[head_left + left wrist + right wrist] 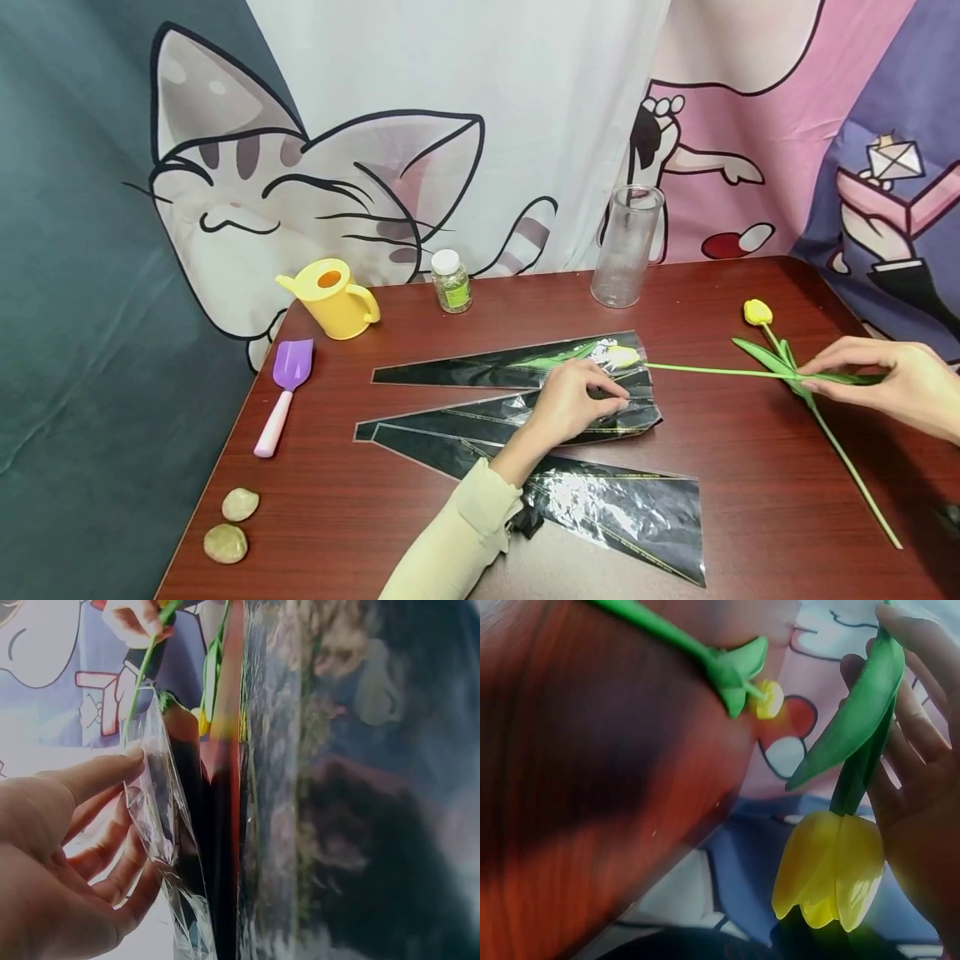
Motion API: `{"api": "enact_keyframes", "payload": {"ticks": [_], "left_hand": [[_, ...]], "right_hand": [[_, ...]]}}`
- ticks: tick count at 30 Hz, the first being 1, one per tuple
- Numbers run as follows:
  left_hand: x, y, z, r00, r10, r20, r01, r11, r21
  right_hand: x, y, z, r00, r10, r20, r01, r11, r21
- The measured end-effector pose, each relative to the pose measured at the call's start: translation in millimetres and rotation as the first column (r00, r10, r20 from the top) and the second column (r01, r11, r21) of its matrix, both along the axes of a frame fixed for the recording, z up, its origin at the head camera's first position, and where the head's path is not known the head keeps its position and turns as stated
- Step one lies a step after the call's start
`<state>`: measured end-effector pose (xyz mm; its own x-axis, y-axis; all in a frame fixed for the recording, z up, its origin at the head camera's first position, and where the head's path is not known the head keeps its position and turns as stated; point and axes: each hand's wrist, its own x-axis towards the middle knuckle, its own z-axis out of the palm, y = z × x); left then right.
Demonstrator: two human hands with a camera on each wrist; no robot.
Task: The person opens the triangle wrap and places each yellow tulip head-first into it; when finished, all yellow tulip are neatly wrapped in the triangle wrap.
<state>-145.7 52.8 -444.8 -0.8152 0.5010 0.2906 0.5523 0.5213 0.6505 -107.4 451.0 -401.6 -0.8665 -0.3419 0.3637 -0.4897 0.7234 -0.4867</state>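
Observation:
My left hand [573, 404] pinches the clear film at the wide mouth of a black flower sleeve [457, 421], the middle of three on the table. My right hand [892, 379] pinches a yellow tulip by its stem [720, 372], which runs left to the sleeve's mouth. The held tulip's bloom [829, 874] hangs beside the palm in the right wrist view; the hand hides it in the head view. Another yellow tulip [621, 357] lies in the upper sleeve [442, 371]. A third tulip [757, 312] lies on the table under the right hand, its stem slanting toward the front.
A third black sleeve [637, 508] lies in front. At the back stand a yellow watering can [337, 312], a white-lidded jar [452, 287] and a glass vase [626, 250]. To the left are a purple shovel [291, 367] and two stones [226, 543].

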Motion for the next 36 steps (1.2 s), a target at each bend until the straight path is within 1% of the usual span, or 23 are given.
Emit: {"api": "enact_keyframes", "payload": {"ticks": [4, 7, 9, 12, 14, 19, 21, 22, 24, 26, 29, 31, 33, 36], "left_hand": [[-1.3, -1, 0.7, 1.000, -0.006, -0.008, 0.006, 1.000, 0.004], [-1.9, -2, 1.2, 1.000, -0.011, -0.018, 0.011, 1.000, 0.006], [-2.6, -2, 1.0, 0.999, -0.015, -0.029, 0.015, 1.000, 0.010], [-3.1, -3, 1.5, 0.999, -0.020, -0.047, 0.020, 1.000, 0.017], [-3.1, -3, 1.9, 0.998, -0.024, -0.052, 0.025, 0.999, 0.025], [-2.2, -5, 2.1, 0.998, -0.030, -0.051, 0.032, 0.999, 0.039], [-1.9, -5, 2.1, 0.998, -0.028, -0.049, 0.030, 0.999, 0.034], [-1.5, -5, 2.6, 0.999, -0.027, -0.044, 0.028, 0.999, 0.030], [-0.5, -4, 3.5, 0.999, -0.019, -0.028, 0.019, 1.000, 0.013], [0.6, -3, 4.7, 1.000, -0.013, -0.010, 0.013, 1.000, -0.001], [1.7, -1, 4.6, 1.000, -0.009, 0.007, 0.009, 1.000, -0.012], [1.8, 0, 3.6, 1.000, -0.012, 0.004, 0.012, 1.000, -0.013], [2.3, 1, 2.6, 1.000, -0.016, 0.004, 0.016, 1.000, -0.018], [2.8, 2, 2.1, 1.000, -0.018, 0.007, 0.019, 0.999, -0.031]], "right_hand": [[6.0, 9, -5.6, 1.000, 0.000, 0.004, 0.000, 1.000, -0.025], [8.6, 13, -9.5, 1.000, 0.006, 0.018, -0.006, 1.000, -0.022], [8.3, 13, -10.9, 1.000, 0.023, 0.016, -0.023, 1.000, 0.000], [4.3, 6, -11.5, 0.997, 0.082, 0.001, -0.082, 0.996, 0.033], [-0.6, -3, -12.7, 0.992, 0.127, -0.021, -0.126, 0.991, 0.041], [-16.2, -32, -18.9, 0.977, 0.211, -0.032, -0.210, 0.977, 0.032], [-23.3, -45, -22.9, 0.966, 0.255, -0.032, -0.254, 0.967, 0.019], [-27.0, -52, -25.4, 0.957, 0.287, -0.039, -0.287, 0.958, 0.007], [-33.4, -66, -29.0, 0.947, 0.322, -0.006, -0.322, 0.947, -0.017], [-38.9, -80, -32.8, 0.934, 0.357, 0.008, -0.356, 0.933, -0.052], [-43.7, -99, -34.2, 0.929, 0.364, 0.059, -0.362, 0.931, -0.055], [-46.1, -109, -35.9, 0.921, 0.385, 0.059, -0.382, 0.922, -0.061], [-46.9, -116, -36.8, 0.916, 0.391, 0.088, -0.388, 0.920, -0.057], [-47.6, -123, -41.1, 0.907, 0.411, 0.087, -0.406, 0.911, -0.073]]}}
